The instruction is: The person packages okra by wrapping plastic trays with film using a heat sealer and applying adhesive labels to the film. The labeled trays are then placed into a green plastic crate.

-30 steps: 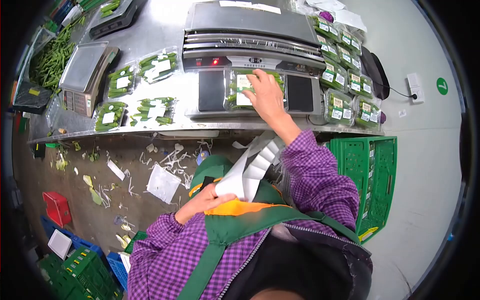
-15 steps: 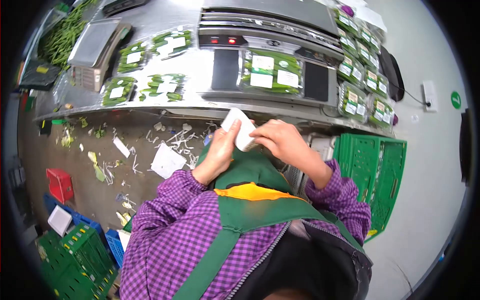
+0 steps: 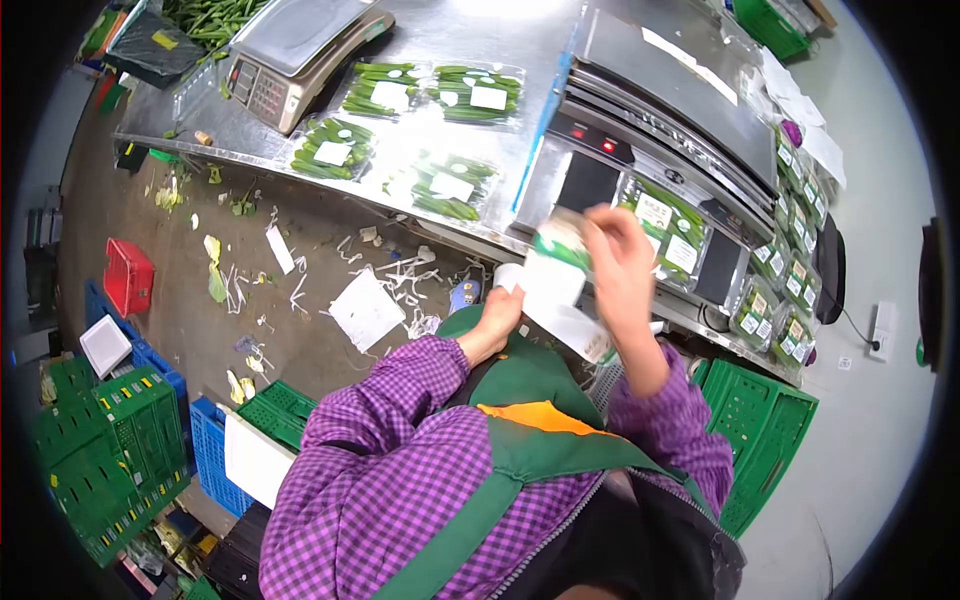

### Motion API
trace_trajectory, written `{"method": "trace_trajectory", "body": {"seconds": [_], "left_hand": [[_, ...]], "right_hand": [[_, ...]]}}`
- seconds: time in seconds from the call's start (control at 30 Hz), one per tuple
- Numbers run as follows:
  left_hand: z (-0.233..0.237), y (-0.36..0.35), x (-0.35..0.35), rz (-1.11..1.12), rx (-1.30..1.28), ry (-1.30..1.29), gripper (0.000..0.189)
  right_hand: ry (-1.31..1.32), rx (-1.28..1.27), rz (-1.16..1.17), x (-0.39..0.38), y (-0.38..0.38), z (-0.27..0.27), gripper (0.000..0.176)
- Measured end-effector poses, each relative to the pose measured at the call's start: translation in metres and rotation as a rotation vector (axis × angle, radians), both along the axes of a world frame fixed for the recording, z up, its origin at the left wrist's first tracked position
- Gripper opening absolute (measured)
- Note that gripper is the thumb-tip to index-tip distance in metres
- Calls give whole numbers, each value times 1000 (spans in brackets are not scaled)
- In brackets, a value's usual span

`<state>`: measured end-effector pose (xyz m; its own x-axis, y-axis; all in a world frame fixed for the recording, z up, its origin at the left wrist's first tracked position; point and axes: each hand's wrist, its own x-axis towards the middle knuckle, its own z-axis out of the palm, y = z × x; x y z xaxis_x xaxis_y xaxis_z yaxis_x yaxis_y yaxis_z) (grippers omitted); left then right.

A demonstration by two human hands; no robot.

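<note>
My left hand (image 3: 494,322) is closed around a roll of labels (image 3: 509,276) held low in front of the green apron. A loose white strip (image 3: 567,322) of the roll runs off toward the right, with green print near its end. My right hand (image 3: 624,268) is raised, its fingers pinching a white-and-green label (image 3: 556,262) that is blurred by motion. Just beyond that hand, a clear pack of green pods (image 3: 692,222) bearing labels lies on the front of the wrapping machine (image 3: 655,130).
Several packs of green vegetables (image 3: 477,92) lie on the steel table (image 3: 275,150) beside a weighing scale (image 3: 290,75). More labelled packs (image 3: 795,255) are stacked at the right. Green crates (image 3: 765,425) stand below them. Paper scraps (image 3: 367,310) litter the floor.
My view has swung left. The strip has come unrolled from the label roll, and my right hand has lifted away from it with a label in its fingers.
</note>
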<state>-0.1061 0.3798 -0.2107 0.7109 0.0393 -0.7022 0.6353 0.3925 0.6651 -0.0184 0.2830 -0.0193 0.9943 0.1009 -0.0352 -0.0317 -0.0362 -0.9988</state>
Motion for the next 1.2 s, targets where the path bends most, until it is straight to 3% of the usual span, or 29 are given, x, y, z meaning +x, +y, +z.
{"method": "trace_trajectory", "body": {"seconds": [0.03, 0.1, 0.17, 0.3, 0.4, 0.43, 0.5, 0.57, 0.63, 0.67, 0.73, 0.77, 0.8, 0.87, 0.97, 1.03, 1.1, 1.13, 1.17, 1.2], "left_hand": [[-7, 11, 1, -289, -17, 123, 35], [-4, 24, -2, -500, -76, -3, 47], [7, 45, -10, -562, 133, -96, 63], [-14, 91, -27, -370, 147, -116, 50], [-10, 125, -31, -164, 204, -125, 35], [-5, 137, -30, -112, 248, -153, 31], [8, 159, -22, 96, 371, -187, 23], [30, 181, -4, 260, 525, -328, 17], [46, 201, 20, 379, 646, -469, 17], [54, 210, 34, 344, 775, -551, 20], [53, 226, 60, 198, 909, -549, 34], [38, 237, 74, 37, 1111, -498, 44], [44, 239, 88, -58, 907, -462, 53], [24, 248, 112, -248, 1066, -355, 64], [28, 252, 141, -301, 840, -281, 77], [2, 266, 149, -290, 902, -313, 84], [38, 254, 152, -338, 751, -135, 72], [-17, 277, 171, -330, 460, -323, 55], [40, 253, 155, -377, 446, -214, 40], [26, 270, 163, -423, 545, -93, 37]], "right_hand": [[45, 32, 29, 19, 26, -17, 17], [150, 164, 51, 47, 81, -47, 19], [254, 173, 66, 70, 127, -76, 23], [207, 60, 91, 93, 182, -124, 25], [145, -289, 114, 97, 199, -143, 35], [148, -289, 113, 97, 201, -151, 35], [-225, -645, 185, 97, 197, -162, 37], [-234, -717, 208, 90, 197, -139, 36], [-569, -745, 252, 84, 195, -125, 30], [-619, -834, 416, 82, 189, -130, 29], [-547, -870, 458, 73, 182, -127, 31], [-483, -882, 523, 69, 168, -123, 33], [-474, -771, 453, 62, 148, -107, 36], [-441, -624, 268, 44, 105, -67, 41], [-409, -734, -259, 20, 2, -42, 46], [-375, -1035, -683, 1, -67, -41, 50], [-195, -1150, -896, -10, -117, -60, 53], [209, -1002, -857, -16, -147, -87, 54], [134, -909, -920, -17, -155, -112, 52], [146, -693, -927, -16, -155, -119, 47]]}}
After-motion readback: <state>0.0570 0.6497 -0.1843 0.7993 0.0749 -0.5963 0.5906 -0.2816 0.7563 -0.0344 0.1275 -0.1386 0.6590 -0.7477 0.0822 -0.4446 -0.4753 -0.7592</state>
